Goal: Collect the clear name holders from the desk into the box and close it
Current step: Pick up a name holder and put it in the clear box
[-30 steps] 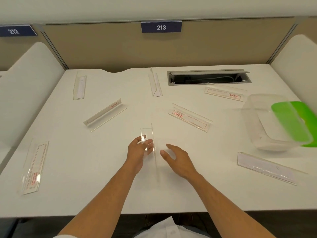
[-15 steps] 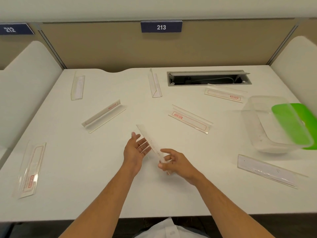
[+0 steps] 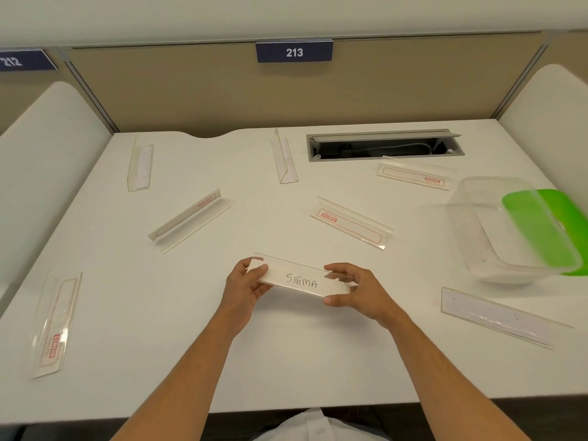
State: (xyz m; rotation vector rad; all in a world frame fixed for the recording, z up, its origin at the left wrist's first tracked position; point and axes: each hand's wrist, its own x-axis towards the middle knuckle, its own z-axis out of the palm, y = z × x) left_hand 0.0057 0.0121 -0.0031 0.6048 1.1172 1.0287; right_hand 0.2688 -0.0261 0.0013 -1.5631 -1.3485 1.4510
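Name holder marked "SIGMA": clear, held level above the white desk, near its front edge. Left hand pinches one end, right hand grips the other. Clear box with green lid: at desk's right, open.

held name holder: clear, white card reading SIGMA, lengthwise left-right, near centre above desk, gripped at both ends | seven loose name holders: clear, scattered flat across desk | box: clear, open, tilted, far right | lid: green, at box's right
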